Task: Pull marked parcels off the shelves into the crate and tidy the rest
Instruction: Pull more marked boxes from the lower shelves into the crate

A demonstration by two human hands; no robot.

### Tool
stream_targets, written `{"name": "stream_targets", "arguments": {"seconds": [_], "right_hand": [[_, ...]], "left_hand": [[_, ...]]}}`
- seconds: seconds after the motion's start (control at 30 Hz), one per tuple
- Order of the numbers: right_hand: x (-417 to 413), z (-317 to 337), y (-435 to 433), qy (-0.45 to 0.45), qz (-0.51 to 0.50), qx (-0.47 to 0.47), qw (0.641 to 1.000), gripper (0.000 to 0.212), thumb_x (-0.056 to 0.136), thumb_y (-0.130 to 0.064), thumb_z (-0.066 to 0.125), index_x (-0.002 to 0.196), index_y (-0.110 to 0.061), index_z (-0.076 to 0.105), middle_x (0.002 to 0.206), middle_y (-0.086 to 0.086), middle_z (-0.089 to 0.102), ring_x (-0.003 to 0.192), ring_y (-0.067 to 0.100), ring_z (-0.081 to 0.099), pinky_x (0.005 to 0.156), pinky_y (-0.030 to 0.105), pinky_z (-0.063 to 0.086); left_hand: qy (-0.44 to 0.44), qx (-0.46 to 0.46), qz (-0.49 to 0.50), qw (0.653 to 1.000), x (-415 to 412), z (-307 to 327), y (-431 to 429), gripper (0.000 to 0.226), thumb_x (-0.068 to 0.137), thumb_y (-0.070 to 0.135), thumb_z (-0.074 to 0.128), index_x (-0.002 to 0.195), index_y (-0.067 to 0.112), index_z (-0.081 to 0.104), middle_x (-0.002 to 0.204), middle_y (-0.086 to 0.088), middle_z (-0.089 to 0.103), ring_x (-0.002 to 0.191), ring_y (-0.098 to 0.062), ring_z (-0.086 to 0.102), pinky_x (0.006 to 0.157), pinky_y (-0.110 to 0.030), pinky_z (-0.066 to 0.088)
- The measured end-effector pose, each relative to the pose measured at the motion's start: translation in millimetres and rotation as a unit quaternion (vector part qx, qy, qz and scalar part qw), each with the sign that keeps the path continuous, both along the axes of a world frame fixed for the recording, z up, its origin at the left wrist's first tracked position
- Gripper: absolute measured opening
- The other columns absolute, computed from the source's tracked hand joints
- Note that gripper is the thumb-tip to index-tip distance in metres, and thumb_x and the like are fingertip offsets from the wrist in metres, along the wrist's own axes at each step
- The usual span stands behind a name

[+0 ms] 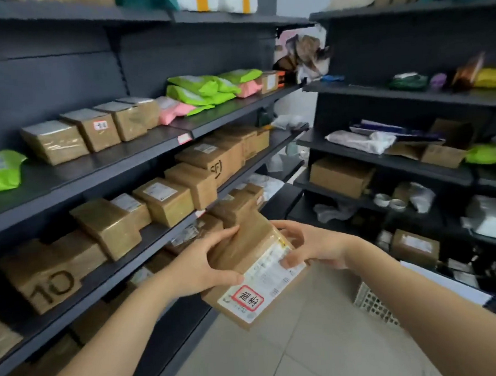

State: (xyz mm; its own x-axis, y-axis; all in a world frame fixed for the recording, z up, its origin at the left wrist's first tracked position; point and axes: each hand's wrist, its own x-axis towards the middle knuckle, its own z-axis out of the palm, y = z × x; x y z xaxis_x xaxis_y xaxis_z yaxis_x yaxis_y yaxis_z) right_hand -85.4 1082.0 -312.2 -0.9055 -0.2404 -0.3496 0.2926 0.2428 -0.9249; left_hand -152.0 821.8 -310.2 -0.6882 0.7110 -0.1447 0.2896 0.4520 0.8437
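Observation:
A brown cardboard parcel [245,263] with a white shipping label and a red-bordered sticker [248,301] is held in front of me, clear of the shelves. My left hand [196,263] grips its left side, thumb on top. My right hand [311,248] grips its right side, thumb pressed on the label. A white perforated crate [374,306] stands on the floor at the lower right, partly hidden behind my right forearm. Another box with a red-bordered sticker [96,128] sits on the upper left shelf.
Dark shelves [117,155] on the left carry rows of brown boxes, green mailers [203,89] and pink mailers. A second shelving unit [409,96] on the right holds loose bags, boxes and tape rolls. Pale floor tiles [294,353] lie between the two units.

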Motion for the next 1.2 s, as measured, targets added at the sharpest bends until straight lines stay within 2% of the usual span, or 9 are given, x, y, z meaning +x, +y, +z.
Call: {"name": "stream_targets", "arguments": {"seconds": [0.17, 0.43, 0.57, 0.67, 0.73, 0.83, 1.03, 1.13, 1.2], "right_hand": [[51, 1, 134, 0.008, -0.096, -0.018, 0.995, 0.080, 0.063, -0.025, 0.080, 0.134, -0.020, 0.044, 0.122, 0.011, 0.063, 0.109, 0.027, 0.063, 0.098, 0.045, 0.049], [120, 4, 300, 0.067, -0.311, -0.015, 0.948, 0.083, 0.057, -0.031, 0.084, 0.132, -0.021, 0.048, 0.115, 0.006, 0.067, 0.101, 0.022, 0.067, 0.092, 0.043, 0.052], [139, -2, 368, 0.097, -0.394, -0.051, 0.913, 0.065, 0.067, -0.026, 0.077, 0.127, -0.019, 0.052, 0.110, 0.004, 0.070, 0.098, 0.022, 0.069, 0.079, 0.033, 0.055], [140, -14, 412, 0.102, -0.449, -0.075, 0.885, 0.062, 0.070, -0.029, 0.078, 0.125, -0.017, 0.053, 0.108, 0.005, 0.071, 0.098, 0.021, 0.068, 0.075, 0.029, 0.053], [132, -23, 442, 0.104, -0.482, -0.088, 0.866, 0.065, 0.069, -0.033, 0.074, 0.127, -0.016, 0.052, 0.111, 0.006, 0.070, 0.100, 0.022, 0.068, 0.076, 0.030, 0.053], [109, -33, 494, 0.100, -0.505, -0.078, 0.854, 0.066, 0.068, -0.034, 0.073, 0.128, -0.018, 0.050, 0.114, 0.005, 0.069, 0.101, 0.022, 0.067, 0.083, 0.036, 0.054], [47, -81, 617, 0.020, -0.537, 0.009, 0.843, 0.085, 0.054, -0.041, 0.086, 0.127, -0.018, 0.050, 0.114, -0.001, 0.068, 0.103, 0.017, 0.067, 0.094, 0.042, 0.051], [17, -117, 664, -0.023, -0.568, 0.041, 0.822, 0.071, 0.061, -0.034, 0.085, 0.120, -0.018, 0.050, 0.110, -0.004, 0.066, 0.099, 0.011, 0.065, 0.077, 0.023, 0.053], [3, -149, 688, -0.044, -0.595, 0.056, 0.800, 0.068, 0.062, -0.033, 0.084, 0.118, -0.020, 0.049, 0.108, -0.005, 0.064, 0.099, 0.011, 0.063, 0.076, 0.022, 0.051]], "left_hand": [[-0.046, 0.022, -0.078, 0.996, 13, 8, 154, 0.078, 0.062, 0.044, 0.079, 0.129, 0.051, 0.038, 0.128, 0.015, 0.052, 0.117, -0.004, 0.052, 0.098, -0.038, 0.048], [-0.050, 0.023, -0.133, 0.990, 29, -4, 337, 0.116, 0.036, 0.081, 0.071, 0.137, 0.040, 0.032, 0.126, 0.022, 0.049, 0.117, 0.002, 0.048, 0.102, -0.029, 0.041], [-0.112, 0.091, -0.130, 0.981, 27, -6, 418, 0.103, 0.036, 0.077, 0.076, 0.127, 0.043, 0.040, 0.124, 0.019, 0.056, 0.118, -0.002, 0.051, 0.105, -0.036, 0.041], [-0.170, 0.149, -0.133, 0.965, 19, -11, 485, 0.085, 0.057, 0.058, 0.081, 0.131, 0.039, 0.043, 0.123, 0.011, 0.061, 0.119, -0.007, 0.053, 0.103, -0.039, 0.043], [-0.161, 0.168, -0.143, 0.962, 8, -18, 533, 0.057, 0.074, 0.036, 0.076, 0.121, 0.044, 0.044, 0.119, 0.014, 0.061, 0.115, -0.003, 0.055, 0.096, -0.033, 0.048], [-0.137, 0.168, -0.146, 0.965, -22, -36, 607, 0.064, 0.081, 0.019, 0.070, 0.132, 0.038, 0.037, 0.121, 0.015, 0.059, 0.115, -0.007, 0.055, 0.093, -0.037, 0.051], [-0.084, 0.085, -0.198, 0.973, -113, -91, 752, 0.082, 0.080, 0.025, 0.072, 0.146, 0.034, 0.025, 0.133, 0.013, 0.052, 0.124, -0.008, 0.045, 0.103, -0.038, 0.042], [-0.025, 0.009, -0.234, 0.972, -150, -126, 813, 0.076, 0.082, 0.031, 0.070, 0.145, 0.030, 0.029, 0.132, 0.012, 0.050, 0.122, -0.008, 0.047, 0.100, -0.031, 0.043], [0.067, -0.056, -0.253, 0.963, -169, -154, 844, 0.067, 0.086, 0.035, 0.065, 0.144, 0.026, 0.033, 0.136, 0.007, 0.047, 0.125, -0.013, 0.047, 0.102, -0.031, 0.041]]}}
